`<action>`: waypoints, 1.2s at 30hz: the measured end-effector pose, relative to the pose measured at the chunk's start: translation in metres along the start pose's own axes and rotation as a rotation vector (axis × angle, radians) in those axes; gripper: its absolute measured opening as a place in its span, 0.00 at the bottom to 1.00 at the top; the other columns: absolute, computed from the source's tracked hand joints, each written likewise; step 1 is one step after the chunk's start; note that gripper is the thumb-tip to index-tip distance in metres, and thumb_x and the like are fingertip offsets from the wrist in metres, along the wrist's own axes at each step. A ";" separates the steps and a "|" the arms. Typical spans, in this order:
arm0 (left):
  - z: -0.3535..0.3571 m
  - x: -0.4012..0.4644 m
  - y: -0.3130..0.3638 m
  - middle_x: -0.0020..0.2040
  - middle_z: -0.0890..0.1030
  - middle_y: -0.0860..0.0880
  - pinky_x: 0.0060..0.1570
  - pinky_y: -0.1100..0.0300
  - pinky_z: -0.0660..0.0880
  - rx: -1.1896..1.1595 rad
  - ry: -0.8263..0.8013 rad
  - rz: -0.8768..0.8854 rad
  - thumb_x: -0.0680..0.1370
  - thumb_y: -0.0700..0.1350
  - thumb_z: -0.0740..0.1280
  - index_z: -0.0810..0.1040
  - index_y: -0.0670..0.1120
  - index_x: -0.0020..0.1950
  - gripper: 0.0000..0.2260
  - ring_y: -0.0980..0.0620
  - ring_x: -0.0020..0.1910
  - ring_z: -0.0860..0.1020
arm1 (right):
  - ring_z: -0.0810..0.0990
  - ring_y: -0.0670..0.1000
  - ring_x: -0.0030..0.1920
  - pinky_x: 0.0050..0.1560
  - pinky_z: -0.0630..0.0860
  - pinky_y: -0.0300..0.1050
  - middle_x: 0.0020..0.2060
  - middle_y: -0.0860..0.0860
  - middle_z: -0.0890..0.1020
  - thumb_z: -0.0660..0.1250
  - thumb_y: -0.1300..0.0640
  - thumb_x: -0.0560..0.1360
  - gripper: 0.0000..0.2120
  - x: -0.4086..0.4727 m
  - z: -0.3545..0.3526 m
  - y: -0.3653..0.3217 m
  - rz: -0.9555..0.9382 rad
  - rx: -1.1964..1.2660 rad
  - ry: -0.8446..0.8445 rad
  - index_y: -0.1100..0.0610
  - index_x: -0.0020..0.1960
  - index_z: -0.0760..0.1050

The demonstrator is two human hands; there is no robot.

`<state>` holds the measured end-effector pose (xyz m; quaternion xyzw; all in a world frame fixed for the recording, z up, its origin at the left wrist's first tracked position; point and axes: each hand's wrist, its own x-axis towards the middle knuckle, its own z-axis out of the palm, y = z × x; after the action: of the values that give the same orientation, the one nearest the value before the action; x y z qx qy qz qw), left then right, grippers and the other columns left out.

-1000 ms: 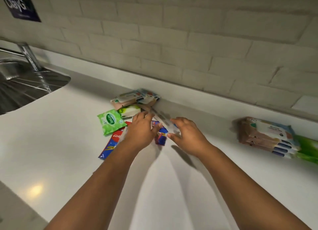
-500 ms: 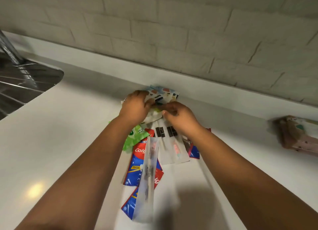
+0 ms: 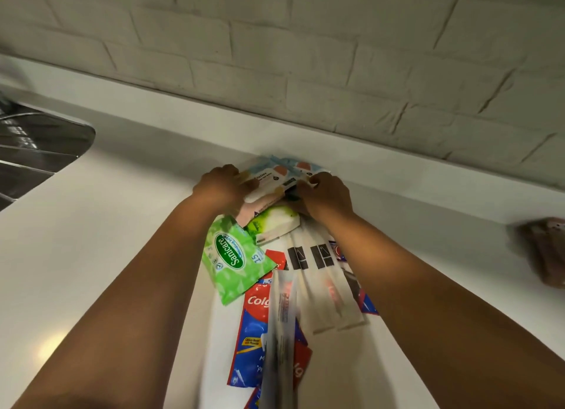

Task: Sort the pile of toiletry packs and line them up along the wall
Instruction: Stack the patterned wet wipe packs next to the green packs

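A pile of toiletry packs lies on the white counter (image 3: pixel 107 255) against the wall. At its far end, pale blue and pink wipe packs (image 3: pixel 276 176) are stacked; my left hand (image 3: pixel 221 187) grips their left edge and my right hand (image 3: pixel 325 194) grips their right edge. Nearer me lie a green Sanicare wipes pack (image 3: pixel 235 262), a white and green pack (image 3: pixel 273 225), red and blue Colgate boxes (image 3: pixel 253 332), and clear toothbrush sleeves (image 3: pixel 324 289). One blurred sleeve (image 3: pixel 281 341) lies across the boxes, nearest me.
A steel sink (image 3: pixel 36 151) sits at the far left. A brown stack of packs (image 3: pixel 547 249) rests by the wall at the right edge. A painted brick wall (image 3: pixel 305 57) rises behind the counter's low upstand.
The camera has moved closer over the pile. Both hands have gone from the toothbrush sleeves to the far end and taken hold of the blue and pink packs by the wall.
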<state>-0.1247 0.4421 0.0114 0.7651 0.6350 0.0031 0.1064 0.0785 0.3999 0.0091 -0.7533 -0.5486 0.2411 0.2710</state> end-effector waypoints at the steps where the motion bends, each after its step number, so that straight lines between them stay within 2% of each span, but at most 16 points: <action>1: 0.000 0.000 -0.002 0.60 0.74 0.47 0.54 0.53 0.74 -0.152 0.028 -0.060 0.73 0.58 0.66 0.70 0.54 0.66 0.23 0.46 0.58 0.74 | 0.79 0.54 0.48 0.45 0.74 0.44 0.47 0.52 0.82 0.64 0.43 0.74 0.17 0.002 0.001 0.000 -0.006 -0.011 0.004 0.55 0.51 0.80; 3: -0.002 -0.002 0.000 0.50 0.79 0.48 0.47 0.55 0.76 -0.506 0.130 -0.123 0.71 0.60 0.68 0.76 0.49 0.56 0.19 0.46 0.47 0.78 | 0.78 0.52 0.44 0.42 0.72 0.43 0.45 0.51 0.82 0.65 0.43 0.74 0.16 0.005 0.002 0.000 0.000 -0.022 0.005 0.56 0.50 0.79; 4: -0.004 -0.004 0.002 0.48 0.81 0.47 0.44 0.55 0.76 -0.598 0.183 -0.107 0.73 0.57 0.68 0.78 0.47 0.53 0.16 0.46 0.44 0.79 | 0.77 0.51 0.44 0.42 0.71 0.42 0.45 0.51 0.82 0.64 0.43 0.75 0.16 0.005 0.002 0.001 0.010 -0.020 0.005 0.55 0.50 0.79; 7: -0.017 -0.014 0.013 0.46 0.82 0.41 0.46 0.50 0.76 -0.749 0.298 -0.095 0.78 0.48 0.64 0.80 0.42 0.48 0.10 0.42 0.45 0.79 | 0.78 0.53 0.48 0.50 0.73 0.46 0.48 0.52 0.82 0.63 0.43 0.77 0.15 0.005 -0.001 0.000 0.037 -0.003 -0.009 0.54 0.51 0.78; 9: -0.022 -0.019 0.019 0.45 0.82 0.41 0.48 0.47 0.76 -0.797 0.324 -0.083 0.77 0.47 0.64 0.80 0.40 0.45 0.11 0.41 0.46 0.79 | 0.78 0.55 0.52 0.57 0.74 0.51 0.50 0.53 0.81 0.62 0.42 0.77 0.15 0.002 -0.003 0.001 0.044 0.022 -0.008 0.53 0.51 0.77; 12: -0.030 -0.024 0.023 0.42 0.81 0.47 0.48 0.48 0.76 -0.882 0.319 -0.037 0.76 0.49 0.67 0.80 0.43 0.44 0.09 0.43 0.46 0.79 | 0.77 0.55 0.56 0.58 0.73 0.51 0.55 0.52 0.80 0.63 0.39 0.75 0.19 -0.004 -0.010 0.006 0.060 0.086 0.004 0.53 0.57 0.75; 15: -0.038 -0.032 0.030 0.43 0.81 0.50 0.45 0.54 0.76 -0.953 0.280 0.022 0.76 0.49 0.69 0.81 0.47 0.45 0.06 0.49 0.44 0.79 | 0.77 0.52 0.56 0.54 0.74 0.47 0.57 0.50 0.78 0.65 0.37 0.73 0.25 -0.015 -0.025 0.011 0.024 0.221 0.028 0.51 0.63 0.71; 17: -0.043 -0.039 0.037 0.44 0.82 0.50 0.42 0.58 0.74 -0.979 0.226 0.081 0.75 0.48 0.70 0.81 0.47 0.45 0.05 0.53 0.42 0.78 | 0.77 0.44 0.47 0.42 0.71 0.37 0.51 0.45 0.78 0.66 0.38 0.73 0.22 -0.027 -0.041 0.013 -0.035 0.300 0.009 0.50 0.61 0.72; 19: -0.048 -0.048 0.046 0.42 0.82 0.51 0.39 0.62 0.72 -0.987 0.166 0.148 0.75 0.48 0.70 0.81 0.48 0.45 0.05 0.56 0.39 0.77 | 0.77 0.39 0.42 0.37 0.68 0.34 0.44 0.40 0.79 0.67 0.40 0.74 0.16 -0.040 -0.058 0.018 -0.102 0.303 -0.051 0.48 0.56 0.73; 22: -0.053 -0.061 0.064 0.39 0.81 0.54 0.36 0.64 0.71 -0.971 0.088 0.227 0.75 0.48 0.71 0.81 0.48 0.45 0.04 0.58 0.37 0.76 | 0.83 0.42 0.40 0.38 0.76 0.34 0.42 0.44 0.84 0.71 0.46 0.73 0.12 -0.057 -0.080 0.030 -0.112 0.445 -0.158 0.50 0.52 0.77; 25: -0.053 -0.071 0.083 0.39 0.81 0.56 0.38 0.64 0.71 -0.975 0.051 0.280 0.74 0.46 0.71 0.82 0.49 0.44 0.02 0.59 0.37 0.76 | 0.85 0.46 0.41 0.41 0.81 0.38 0.43 0.51 0.85 0.73 0.55 0.72 0.13 -0.073 -0.096 0.044 -0.030 0.669 -0.241 0.57 0.55 0.78; 27: -0.050 -0.077 0.097 0.39 0.82 0.55 0.36 0.65 0.71 -1.009 0.039 0.288 0.73 0.45 0.72 0.82 0.49 0.44 0.01 0.60 0.36 0.75 | 0.85 0.49 0.44 0.41 0.82 0.42 0.45 0.53 0.85 0.73 0.56 0.72 0.13 -0.084 -0.108 0.053 -0.003 0.712 -0.239 0.58 0.55 0.77; 31: -0.042 -0.087 0.133 0.40 0.83 0.52 0.38 0.69 0.73 -1.151 0.041 0.284 0.72 0.40 0.73 0.81 0.47 0.42 0.03 0.60 0.37 0.79 | 0.84 0.49 0.40 0.35 0.80 0.40 0.44 0.53 0.85 0.72 0.57 0.73 0.11 -0.105 -0.129 0.077 0.010 0.789 -0.170 0.58 0.53 0.77; 33: -0.036 -0.092 0.153 0.43 0.83 0.52 0.37 0.69 0.73 -1.216 0.022 0.275 0.72 0.39 0.73 0.81 0.46 0.47 0.05 0.59 0.41 0.80 | 0.84 0.49 0.39 0.35 0.79 0.39 0.44 0.53 0.85 0.72 0.58 0.73 0.10 -0.115 -0.141 0.089 0.020 0.827 -0.131 0.57 0.53 0.78; 35: -0.028 -0.098 0.173 0.51 0.80 0.52 0.37 0.69 0.75 -1.259 0.012 0.228 0.71 0.45 0.74 0.78 0.48 0.56 0.14 0.56 0.47 0.79 | 0.84 0.51 0.41 0.36 0.79 0.41 0.45 0.54 0.85 0.72 0.58 0.72 0.10 -0.123 -0.153 0.105 0.034 0.873 -0.094 0.57 0.53 0.78; 36: -0.022 -0.099 0.184 0.55 0.78 0.51 0.41 0.67 0.76 -1.285 0.016 0.207 0.70 0.48 0.75 0.75 0.49 0.60 0.20 0.55 0.51 0.78 | 0.84 0.52 0.42 0.38 0.80 0.42 0.46 0.55 0.85 0.72 0.58 0.72 0.11 -0.127 -0.162 0.114 0.045 0.901 -0.071 0.57 0.54 0.78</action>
<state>0.0316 0.3176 0.0767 0.6062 0.4304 0.3981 0.5373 0.2289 0.2261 0.0595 -0.5630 -0.3816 0.4874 0.5475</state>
